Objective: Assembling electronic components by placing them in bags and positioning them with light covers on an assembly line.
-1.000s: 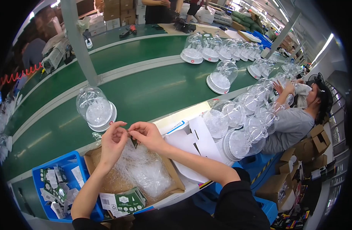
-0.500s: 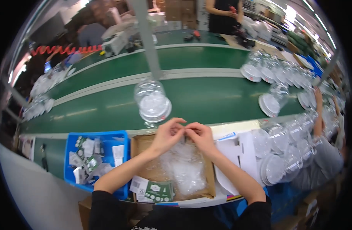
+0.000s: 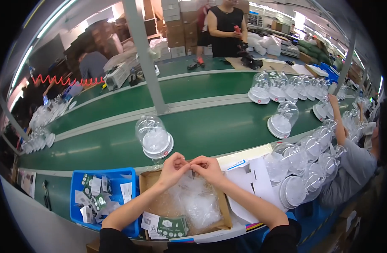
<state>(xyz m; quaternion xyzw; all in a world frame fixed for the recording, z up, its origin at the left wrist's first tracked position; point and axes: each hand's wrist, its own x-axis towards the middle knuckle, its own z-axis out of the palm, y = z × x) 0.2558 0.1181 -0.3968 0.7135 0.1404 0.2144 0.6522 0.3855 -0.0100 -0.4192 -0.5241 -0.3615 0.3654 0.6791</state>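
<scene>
My left hand (image 3: 173, 169) and my right hand (image 3: 207, 169) meet fingertip to fingertip above a shallow cardboard box (image 3: 153, 182). Both are closed in a pinch on something small, mostly covered by the fingers. Below them in the box lies a heap of clear plastic bags (image 3: 204, 206). Green and white printed cards (image 3: 170, 226) are stacked at the box's near left corner. Just beyond my hands, a clear dome on a round white base (image 3: 155, 141) rests tilted on the green belt.
A blue bin (image 3: 135, 211) of small cards and packets stands left of the box. White cardboard (image 3: 248, 185) and crowded clear domes (image 3: 292, 192) lie to the right. A metal post (image 3: 145, 63) rises beyond the belt. A co-worker's arm (image 3: 337, 120) reaches in at the right.
The view has tilted up, so the belt and box sit lower in the picture. My hands stay together in a pinch over the box.
</scene>
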